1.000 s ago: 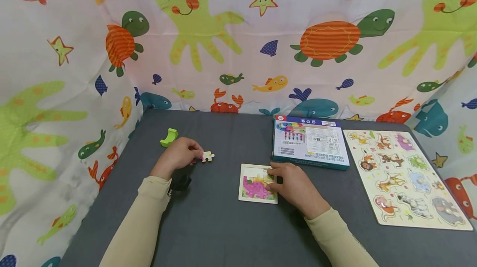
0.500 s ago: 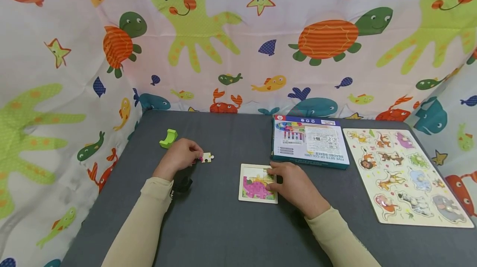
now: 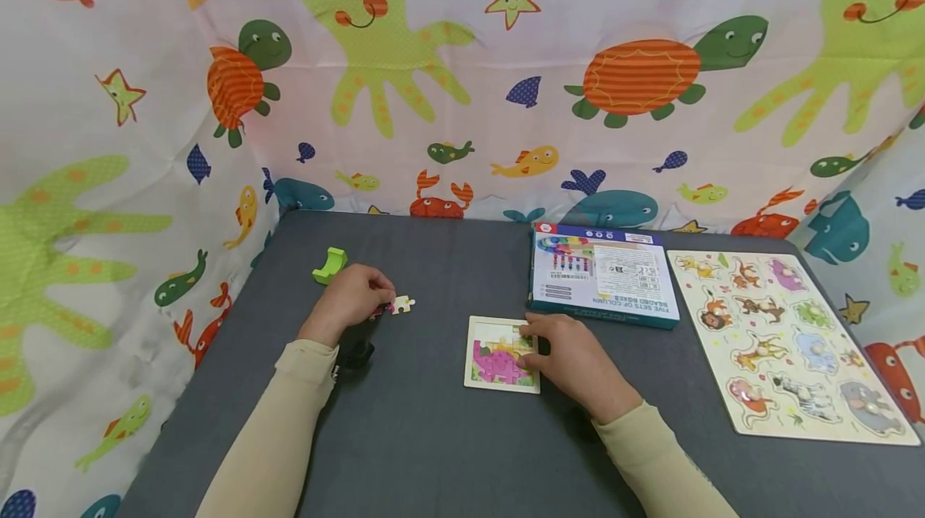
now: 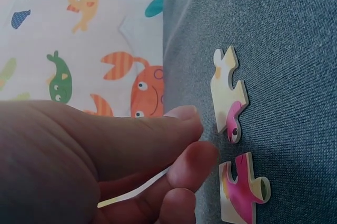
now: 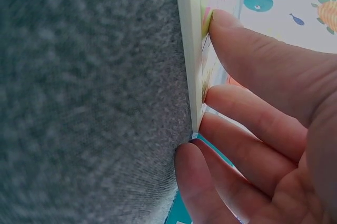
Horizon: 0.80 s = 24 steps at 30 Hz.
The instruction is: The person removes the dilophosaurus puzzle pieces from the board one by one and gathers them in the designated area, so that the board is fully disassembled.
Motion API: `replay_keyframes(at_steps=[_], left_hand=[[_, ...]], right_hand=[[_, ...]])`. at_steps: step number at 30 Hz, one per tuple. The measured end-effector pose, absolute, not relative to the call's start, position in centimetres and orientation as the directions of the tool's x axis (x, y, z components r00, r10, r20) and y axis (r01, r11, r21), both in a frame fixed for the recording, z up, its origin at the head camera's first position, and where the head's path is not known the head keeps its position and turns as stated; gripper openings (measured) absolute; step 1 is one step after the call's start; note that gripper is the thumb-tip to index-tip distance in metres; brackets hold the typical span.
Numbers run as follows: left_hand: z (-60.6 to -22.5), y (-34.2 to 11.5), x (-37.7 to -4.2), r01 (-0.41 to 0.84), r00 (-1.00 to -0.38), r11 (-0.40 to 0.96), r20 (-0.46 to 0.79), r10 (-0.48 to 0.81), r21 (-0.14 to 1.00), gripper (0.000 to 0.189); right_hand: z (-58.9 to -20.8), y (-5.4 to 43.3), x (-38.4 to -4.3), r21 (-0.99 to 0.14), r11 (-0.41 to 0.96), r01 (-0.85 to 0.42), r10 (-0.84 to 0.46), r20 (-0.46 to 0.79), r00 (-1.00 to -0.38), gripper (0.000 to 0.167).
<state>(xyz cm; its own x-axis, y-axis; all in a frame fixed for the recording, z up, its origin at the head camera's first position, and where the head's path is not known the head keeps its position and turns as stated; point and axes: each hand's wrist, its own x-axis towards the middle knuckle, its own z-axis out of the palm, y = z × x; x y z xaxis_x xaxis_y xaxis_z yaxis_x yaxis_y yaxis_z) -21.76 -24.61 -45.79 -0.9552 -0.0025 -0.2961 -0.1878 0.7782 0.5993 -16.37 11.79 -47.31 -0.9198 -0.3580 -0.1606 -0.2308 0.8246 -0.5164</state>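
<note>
My left hand (image 3: 352, 295) hovers over two loose jigsaw pieces at the left of the table. In the left wrist view its thumb and forefinger stand close together, with nothing visible between their tips. A cream piece (image 4: 227, 95) with a pink tab lies just beyond the fingertips, and a pink piece (image 4: 242, 190) is beside it. My right hand (image 3: 571, 361) rests on the right side of a small framed jigsaw puzzle (image 3: 501, 365) showing a pink dinosaur. Thumb and forefinger touch its face; another fingertip meets the edge. The puzzle's upper left shows bare, pale board.
A lime-green arched block (image 3: 330, 265) lies behind the left hand. A beaded-boxes carton (image 3: 603, 277) is behind the right hand, with a large animal puzzle board (image 3: 788, 341) to its right. Sea-animal cloth (image 3: 462, 60) hangs around the dark table (image 3: 433, 446).
Both hands keep nearly the same places and poses. The whole head view shifts slightly between frames; the puzzle, pieces and carton stay put.
</note>
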Motion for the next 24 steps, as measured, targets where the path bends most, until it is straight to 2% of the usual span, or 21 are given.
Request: replay_keyframes(at_steps=[8, 15, 20, 24], left_hand=[[-45.4, -23.6, -21.5, -0.127, -0.971, 0.798, -0.240, 0.023, 0.589, 0.016], [-45.2, -21.1, -20.7, -0.036, -0.982, 0.816, -0.173, 0.079, 0.577, 0.013], [-45.0, -17.6, -19.6, 0.064, -0.981, 0.817, -0.114, 0.157, 0.573, 0.008], [-45.2, -14.2, -19.0, 0.173, -0.954, 0.793, -0.099, 0.282, 0.584, 0.005]], right_hand=[[-47.5, 11.9, -16.4, -0.520, 0.820, -0.238, -0.358, -0.142, -0.923, 0.051], [-47.5, 11.8, -16.1, -0.455, 0.853, -0.256, -0.333, -0.095, -0.938, 0.058], [-47.5, 11.9, -16.0, -0.449, 0.862, -0.235, -0.294, -0.064, -0.954, 0.058], [-47.7, 12.0, -16.1, -0.464, 0.861, -0.206, -0.271, -0.077, -0.960, 0.058]])
